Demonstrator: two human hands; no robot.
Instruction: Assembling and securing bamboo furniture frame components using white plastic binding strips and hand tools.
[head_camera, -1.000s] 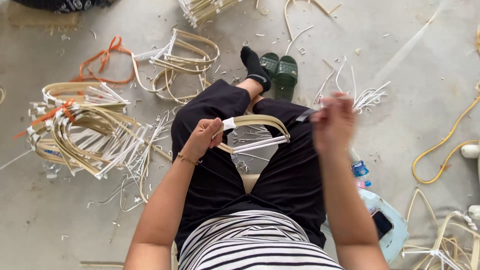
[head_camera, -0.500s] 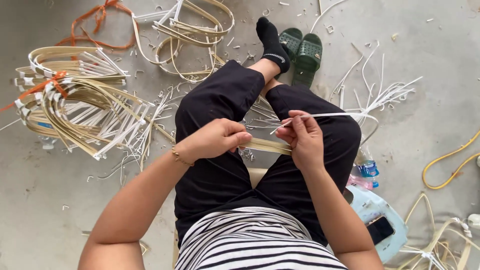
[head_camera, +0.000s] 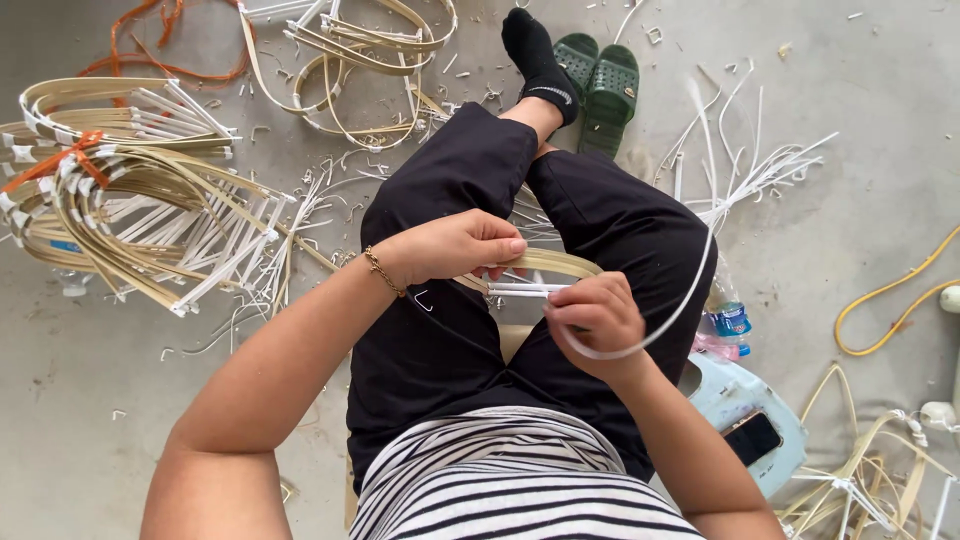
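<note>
My left hand (head_camera: 455, 246) grips a curved tan cane hoop (head_camera: 560, 262) that lies across my lap. A gold bracelet (head_camera: 383, 271) circles that wrist. My right hand (head_camera: 597, 318) pinches a long white plastic strip (head_camera: 670, 310) against the hoop, close to the left fingertips. The strip loops under my right hand and runs up to the right across my black trousers. Short white wrapping shows between the two hands.
A big bundle of tan hoops with white bindings (head_camera: 130, 190) lies on the concrete floor at left, more hoops (head_camera: 360, 60) at top. Loose white strips (head_camera: 760, 170) lie at right, near green sandals (head_camera: 598, 75), a bottle (head_camera: 722, 322), a pale blue stool (head_camera: 745, 415) and a yellow hose (head_camera: 890, 300).
My right hand came down from the raised position to the hoop, drawing the white strip in close. My left hand stayed on the hoop. The view shifted down and left.
</note>
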